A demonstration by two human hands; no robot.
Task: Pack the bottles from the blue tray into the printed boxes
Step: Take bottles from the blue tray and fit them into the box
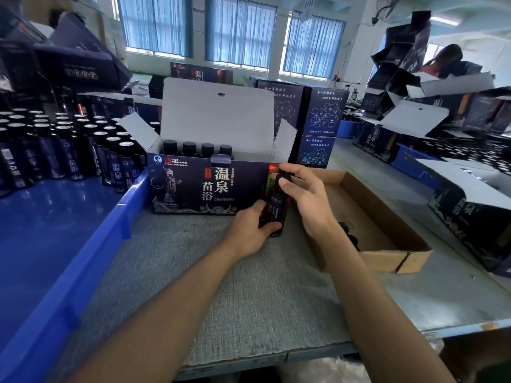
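Your blue tray [55,222] takes up the left side of the station. Its near part is bare floor. Its far part holds the stock bottles [69,150], which stand upright in close rows, dark with pale tops.

The grey mat [221,286] covers the bench in front of you, just beside the tray's right wall.

The printed box [207,186] stands on the mat at its far edge, with its left end touching the tray wall. The lid is raised upright and both side flaps are turned outward. The printed front panel faces you.

The brown cardboard tray [387,217] lies to the right of the printed box, with its open side up. A few small dark pieces [349,233] lie at its near left corner, partly hidden by your right forearm. You cannot tell what they are.

Four packed bottles [197,149] stand in a row along the rear of the printed box. Only their black caps and shoulders show.

The bottle in hand [275,208] is outside the box, in front of its right end, and close to upright. You cannot tell whether its base touches the mat.

Your left hand [249,230] is wrapped round the lower body of this bottle.

Your right hand [304,197] is curled over the black cap [284,178], with the thumb pressing on it.
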